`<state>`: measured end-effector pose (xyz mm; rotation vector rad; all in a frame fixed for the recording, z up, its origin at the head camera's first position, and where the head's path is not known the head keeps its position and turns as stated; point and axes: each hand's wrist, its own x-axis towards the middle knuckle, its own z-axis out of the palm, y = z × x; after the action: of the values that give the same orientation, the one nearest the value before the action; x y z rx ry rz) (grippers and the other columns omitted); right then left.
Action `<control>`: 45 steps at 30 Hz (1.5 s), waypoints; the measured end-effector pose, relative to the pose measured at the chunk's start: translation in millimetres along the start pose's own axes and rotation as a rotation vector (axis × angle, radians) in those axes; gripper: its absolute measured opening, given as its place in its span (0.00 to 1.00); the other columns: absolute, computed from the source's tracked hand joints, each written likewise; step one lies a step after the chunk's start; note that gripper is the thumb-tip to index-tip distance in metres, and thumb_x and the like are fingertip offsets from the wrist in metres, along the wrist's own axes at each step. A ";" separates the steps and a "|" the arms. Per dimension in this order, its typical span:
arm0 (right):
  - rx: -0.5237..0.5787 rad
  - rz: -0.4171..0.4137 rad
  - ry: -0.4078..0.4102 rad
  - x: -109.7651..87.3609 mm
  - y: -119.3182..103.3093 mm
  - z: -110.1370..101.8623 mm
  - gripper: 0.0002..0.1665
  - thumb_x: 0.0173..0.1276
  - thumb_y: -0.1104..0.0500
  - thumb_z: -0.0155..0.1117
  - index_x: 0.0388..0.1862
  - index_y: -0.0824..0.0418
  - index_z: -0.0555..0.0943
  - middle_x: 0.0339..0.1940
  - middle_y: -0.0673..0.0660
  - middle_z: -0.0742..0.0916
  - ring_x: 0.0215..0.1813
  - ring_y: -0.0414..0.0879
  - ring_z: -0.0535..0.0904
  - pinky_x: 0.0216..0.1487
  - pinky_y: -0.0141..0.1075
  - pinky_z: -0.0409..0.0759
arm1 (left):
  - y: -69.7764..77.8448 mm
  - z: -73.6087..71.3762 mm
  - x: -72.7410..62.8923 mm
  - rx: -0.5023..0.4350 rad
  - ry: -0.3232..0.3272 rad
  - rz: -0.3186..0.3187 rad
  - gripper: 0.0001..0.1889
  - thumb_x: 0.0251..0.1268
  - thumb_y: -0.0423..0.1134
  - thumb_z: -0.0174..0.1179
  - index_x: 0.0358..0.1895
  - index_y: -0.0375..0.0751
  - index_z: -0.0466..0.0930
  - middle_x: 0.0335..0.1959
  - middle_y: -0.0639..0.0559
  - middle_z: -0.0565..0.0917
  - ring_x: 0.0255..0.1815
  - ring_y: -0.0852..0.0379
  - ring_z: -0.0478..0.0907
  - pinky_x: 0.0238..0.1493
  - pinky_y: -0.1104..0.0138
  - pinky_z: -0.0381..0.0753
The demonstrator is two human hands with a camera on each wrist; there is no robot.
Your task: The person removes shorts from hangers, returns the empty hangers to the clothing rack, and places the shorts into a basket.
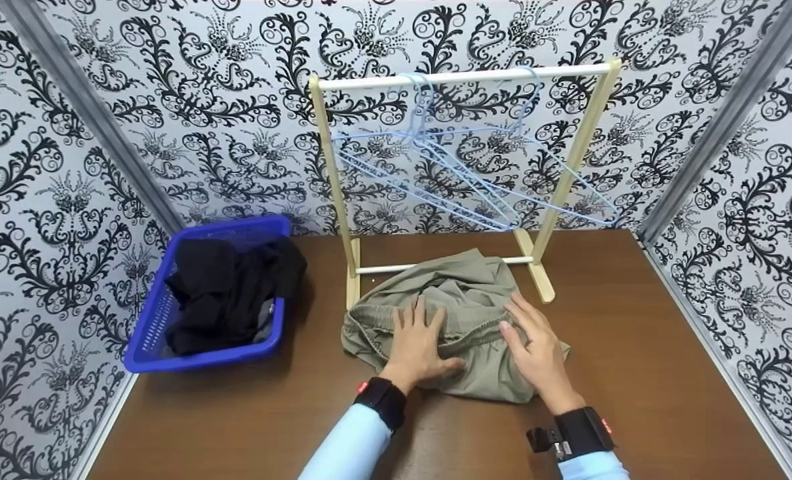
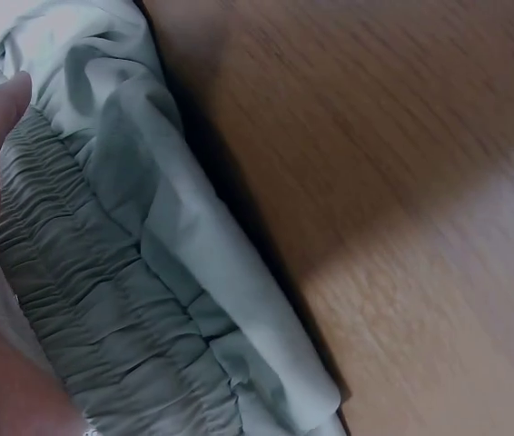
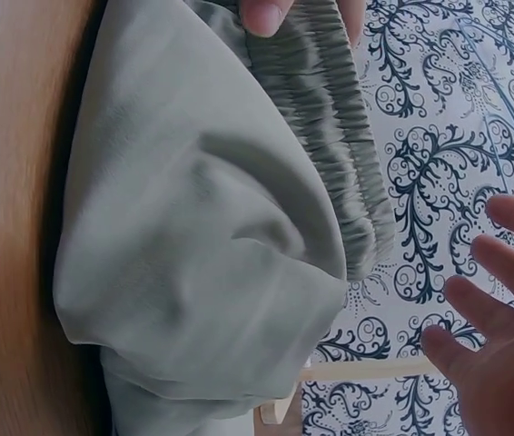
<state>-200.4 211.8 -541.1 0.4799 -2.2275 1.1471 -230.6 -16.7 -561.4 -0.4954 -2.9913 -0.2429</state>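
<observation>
Olive-green trousers or shorts with a gathered elastic waistband [image 1: 466,327] lie bunched on the brown table; the full shape is hidden in folds. My left hand [image 1: 417,343] rests on the waistband with its fingers spread, thumb out to the right. The left wrist view shows a straight finger [image 2: 7,104] against the gathered band [image 2: 75,245]. At the right side of the garment [image 3: 193,236], my right hand [image 1: 536,343] has its fingers extended. In the right wrist view, the right hand [image 3: 502,318] appears spread and apart from the cloth.
A blue basket [image 1: 203,360] holding dark clothes [image 1: 226,287] stands on the left. Behind the garment is a wooden clothes rack [image 1: 336,180] with several light-blue hangers [image 1: 456,173] on its white bar. Patterned walls [image 1: 236,100] border the table [image 1: 636,373].
</observation>
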 end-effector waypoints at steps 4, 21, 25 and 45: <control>-0.001 0.005 -0.005 -1.3 1.1 3.3 0.22 0.68 0.69 0.67 0.61 0.70 0.82 0.68 0.71 0.80 0.69 0.70 0.73 0.71 0.17 0.54 | 2.1 6.4 5.1 -0.033 -0.031 -0.040 0.59 0.44 0.79 0.68 0.81 0.54 0.61 0.81 0.32 0.56 0.80 0.29 0.55 0.76 0.34 0.52; -0.016 0.053 -0.051 -3.7 2.1 16.6 0.21 0.71 0.68 0.65 0.61 0.73 0.81 0.66 0.72 0.80 0.70 0.73 0.71 0.66 0.65 0.67 | 11.8 18.8 18.4 -0.104 -0.143 -0.203 0.66 0.36 0.82 0.68 0.81 0.51 0.59 0.80 0.28 0.56 0.77 0.22 0.55 0.74 0.31 0.52; -0.010 0.077 -0.068 -2.8 0.4 18.2 0.21 0.72 0.66 0.64 0.62 0.72 0.81 0.67 0.71 0.79 0.71 0.72 0.71 0.67 0.65 0.67 | 14.4 22.3 20.7 -0.039 -0.140 -0.219 0.64 0.35 0.84 0.67 0.78 0.52 0.65 0.77 0.33 0.66 0.75 0.26 0.61 0.71 0.31 0.59; -0.037 0.096 -0.061 -2.2 0.1 28.4 0.20 0.71 0.66 0.65 0.61 0.71 0.82 0.67 0.69 0.81 0.65 0.66 0.78 0.59 0.58 0.75 | 15.1 25.9 12.0 0.008 -0.035 -0.204 0.44 0.38 0.75 0.74 0.58 0.51 0.88 0.71 0.46 0.76 0.72 0.30 0.69 0.64 0.28 0.66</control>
<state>-208.1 188.6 -555.7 0.4012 -2.3427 1.1513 -238.8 5.6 -583.2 -0.1952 -3.0756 -0.2400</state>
